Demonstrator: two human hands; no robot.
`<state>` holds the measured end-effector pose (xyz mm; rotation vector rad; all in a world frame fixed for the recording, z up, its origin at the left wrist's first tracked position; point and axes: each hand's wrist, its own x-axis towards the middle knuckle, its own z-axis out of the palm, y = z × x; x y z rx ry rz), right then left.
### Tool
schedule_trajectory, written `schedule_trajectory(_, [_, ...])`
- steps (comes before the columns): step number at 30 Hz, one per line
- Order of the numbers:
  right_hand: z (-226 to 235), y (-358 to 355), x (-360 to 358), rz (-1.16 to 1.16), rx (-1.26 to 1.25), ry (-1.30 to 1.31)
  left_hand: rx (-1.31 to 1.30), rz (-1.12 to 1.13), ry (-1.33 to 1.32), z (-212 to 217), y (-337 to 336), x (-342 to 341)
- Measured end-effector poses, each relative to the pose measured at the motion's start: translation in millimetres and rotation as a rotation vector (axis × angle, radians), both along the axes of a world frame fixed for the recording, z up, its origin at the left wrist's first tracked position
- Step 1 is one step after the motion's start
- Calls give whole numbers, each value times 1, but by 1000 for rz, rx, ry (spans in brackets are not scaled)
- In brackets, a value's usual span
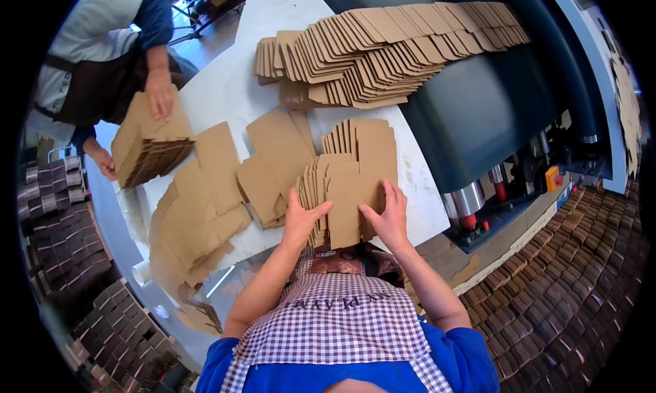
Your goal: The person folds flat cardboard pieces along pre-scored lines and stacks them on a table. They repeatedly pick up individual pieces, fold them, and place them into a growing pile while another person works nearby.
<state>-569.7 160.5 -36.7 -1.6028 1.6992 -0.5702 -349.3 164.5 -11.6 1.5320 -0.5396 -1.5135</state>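
- Cardboard stack (pixel 345 212): brown flat pieces, stood between the wearer's hands at the near side of the white worktop (pixel 425 212); its left part was fanned in uneven steps.
- Left hand (pixel 301 222): fingers and thumb were moderately parted, with the fanned left pieces held between them.
- Right hand (pixel 387 220): the thumb lay on the front face and the fingers ran along the right edge, parted by the pieces they held; how firmly could not be told.
- Probable fault, centre: pieces might have splayed or slipped toward the lap, given the staggered edges and the closeness of the worktop's near side; unequal pressure from the hands would have been the cause.
- Probable fault, left: loose pieces (pixel 277 144) and a slumped pile (pixel 195 205) lay close to the left arm, so a careless sweep could have mixed or dropped some.
- Probable fault, far side: an overlapping row (pixel 389 51) spanned worktop and dark belt (pixel 492 106); crowding there could have buckled or toppled it.
- Lettering, wearer: the checked apron (pixel 335 318) bore dark capitals across the chest, partly lost in folds.
- Lettering, elsewhere: a co-worker, both hands on a separate pile (pixel 152 144), wore a dark apron (pixel 102 86) with pale characters too small to read; no print could be made out on the cardboard.
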Motion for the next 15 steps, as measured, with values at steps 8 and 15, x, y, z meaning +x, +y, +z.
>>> schedule_trajectory(8, [20, -16, -23, -280, 259, -341, -10, 113, 283, 0, 18, 27])
schedule_trajectory(15, [57, -30, 11, -115, 883, -933, -46, 158, 362, 8, 49, 63])
